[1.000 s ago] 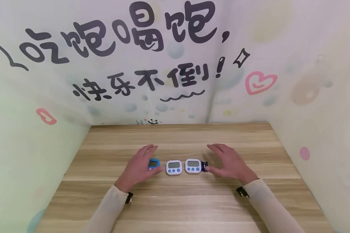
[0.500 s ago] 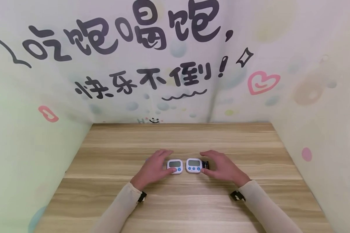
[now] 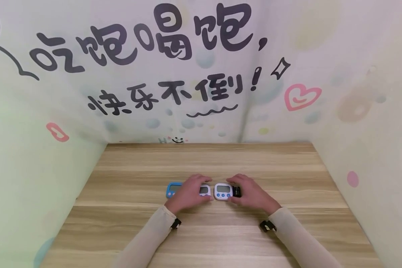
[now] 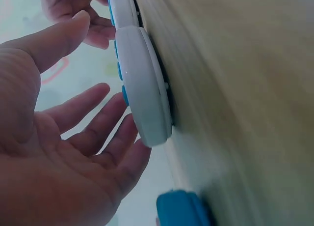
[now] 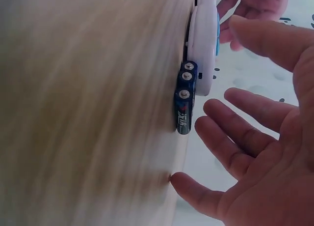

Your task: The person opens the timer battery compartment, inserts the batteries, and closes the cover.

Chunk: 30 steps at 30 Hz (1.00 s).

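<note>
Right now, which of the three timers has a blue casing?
The leftmost timer in the head view, partly hidden by the left hand; the middle timer and the rightmost timer both have white casings instead.

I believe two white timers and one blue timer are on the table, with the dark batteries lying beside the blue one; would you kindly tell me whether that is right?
Not quite: the dark batteries lie beside the right-hand white timer, not the blue timer, as the right wrist view shows; the rest of your statement stands.
</note>
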Motion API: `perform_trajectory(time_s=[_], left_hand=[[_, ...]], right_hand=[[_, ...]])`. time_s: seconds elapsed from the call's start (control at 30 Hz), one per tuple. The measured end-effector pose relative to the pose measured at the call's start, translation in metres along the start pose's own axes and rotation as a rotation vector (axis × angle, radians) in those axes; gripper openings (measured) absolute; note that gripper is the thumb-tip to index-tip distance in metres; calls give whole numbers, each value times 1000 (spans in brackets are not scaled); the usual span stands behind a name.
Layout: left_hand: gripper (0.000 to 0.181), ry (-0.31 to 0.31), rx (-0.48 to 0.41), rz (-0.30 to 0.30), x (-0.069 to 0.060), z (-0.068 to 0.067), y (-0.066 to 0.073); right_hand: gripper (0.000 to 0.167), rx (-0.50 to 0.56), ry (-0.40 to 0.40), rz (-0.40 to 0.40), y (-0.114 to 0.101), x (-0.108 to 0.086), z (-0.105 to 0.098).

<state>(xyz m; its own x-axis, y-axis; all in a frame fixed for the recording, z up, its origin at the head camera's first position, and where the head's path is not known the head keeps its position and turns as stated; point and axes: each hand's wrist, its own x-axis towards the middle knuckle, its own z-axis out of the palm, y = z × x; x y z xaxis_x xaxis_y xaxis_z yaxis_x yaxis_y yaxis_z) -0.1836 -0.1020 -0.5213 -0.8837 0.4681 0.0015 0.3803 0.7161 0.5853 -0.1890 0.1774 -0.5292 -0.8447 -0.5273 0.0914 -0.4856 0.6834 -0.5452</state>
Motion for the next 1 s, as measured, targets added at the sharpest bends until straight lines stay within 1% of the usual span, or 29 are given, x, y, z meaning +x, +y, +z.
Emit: perform_trajectory(time_s=[0.23, 0.37, 0.47, 0.6, 0.7, 0.87, 1.0], left_hand=[[68, -69, -33, -17, 12, 5, 2], [69, -108, -15, -15, 17, 7, 3], [65, -112, 14, 2, 21, 9, 3], [59, -106, 18, 19, 26, 10, 3], [56, -108, 19, 15, 29, 11, 3], [54, -111, 28, 9, 29, 12, 5], [54, -112, -4, -5, 27, 9, 7]], right_hand=[[67, 3, -33, 13, 2, 2, 4], [66, -17, -68, 8, 4, 2, 5], [65, -34, -79, -1, 6, 2, 5], [64, -39, -68, -15, 5, 3, 4], [63, -47, -60, -27, 5, 4, 5], [62, -51, -59, -32, 4, 4, 5], [61, -44, -54, -27, 1, 4, 4]])
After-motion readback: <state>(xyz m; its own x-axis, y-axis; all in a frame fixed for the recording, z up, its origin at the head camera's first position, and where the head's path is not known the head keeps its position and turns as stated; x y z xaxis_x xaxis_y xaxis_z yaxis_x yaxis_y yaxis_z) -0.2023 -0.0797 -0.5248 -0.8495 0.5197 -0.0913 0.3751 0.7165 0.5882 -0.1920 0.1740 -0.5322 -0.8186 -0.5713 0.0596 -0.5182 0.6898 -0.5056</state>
